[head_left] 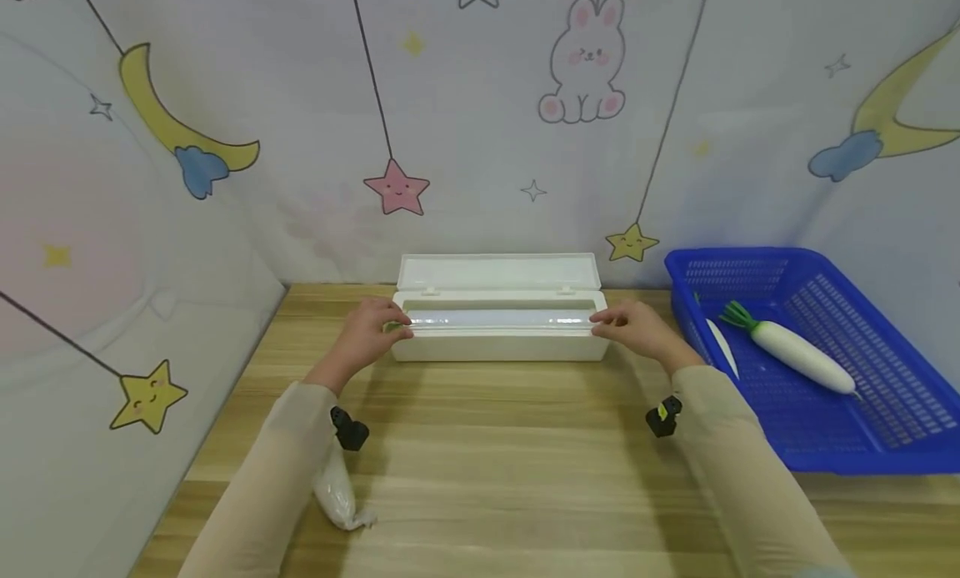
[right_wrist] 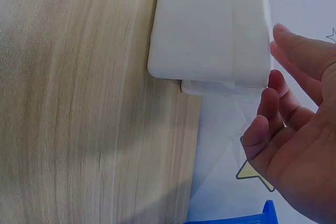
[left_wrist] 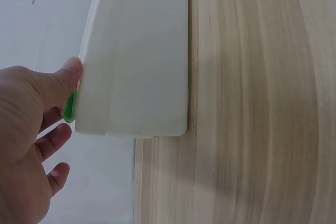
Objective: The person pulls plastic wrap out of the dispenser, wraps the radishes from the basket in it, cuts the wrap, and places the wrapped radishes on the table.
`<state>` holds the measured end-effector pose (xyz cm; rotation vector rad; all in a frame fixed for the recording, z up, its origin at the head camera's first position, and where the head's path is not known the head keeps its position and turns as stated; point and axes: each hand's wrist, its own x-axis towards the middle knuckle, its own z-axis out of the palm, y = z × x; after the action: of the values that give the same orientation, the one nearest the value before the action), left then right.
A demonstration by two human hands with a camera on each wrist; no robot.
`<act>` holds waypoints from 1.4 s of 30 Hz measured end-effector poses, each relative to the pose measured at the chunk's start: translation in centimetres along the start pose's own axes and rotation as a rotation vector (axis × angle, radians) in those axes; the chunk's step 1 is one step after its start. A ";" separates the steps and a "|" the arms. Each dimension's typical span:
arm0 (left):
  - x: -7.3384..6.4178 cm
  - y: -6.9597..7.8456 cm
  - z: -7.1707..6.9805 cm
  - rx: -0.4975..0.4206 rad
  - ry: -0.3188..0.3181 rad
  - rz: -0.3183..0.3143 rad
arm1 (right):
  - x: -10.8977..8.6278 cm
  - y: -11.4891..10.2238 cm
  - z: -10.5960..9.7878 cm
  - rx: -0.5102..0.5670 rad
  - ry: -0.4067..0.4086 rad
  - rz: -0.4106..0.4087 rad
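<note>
A long white plastic wrap dispenser (head_left: 498, 349) stands at the back of the table, its lid (head_left: 498, 271) raised. Clear plastic wrap (head_left: 498, 320) on a roll shows inside it. At the left end my left hand (head_left: 367, 332) pinches the wrap's edge between thumb and fingers. A green piece (left_wrist: 69, 107), perhaps the cutter, sits by that thumb in the left wrist view. My right hand (head_left: 633, 328) pinches the wrap at the opposite end. The film itself is hard to make out in both wrist views.
On the right stands a blue basket (head_left: 862, 461) holding a white radish (head_left: 802, 357) with green tops and another white one (head_left: 722, 349), partly seen. A white thing in clear wrap (head_left: 335, 495) lies beside my left sleeve. A patterned cloth (head_left: 480, 186) hangs behind the table.
</note>
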<state>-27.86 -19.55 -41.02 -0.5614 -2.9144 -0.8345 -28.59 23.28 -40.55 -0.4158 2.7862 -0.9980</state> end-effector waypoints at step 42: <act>2.0 0.2 1.1 -0.063 -0.026 -0.103 | 1.2 0.5 1.0 0.013 0.077 -0.011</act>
<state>-29.61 -18.18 -41.56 -0.4335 -2.9718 -0.9412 -29.61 22.68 -41.66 -0.3998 2.8461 -1.0556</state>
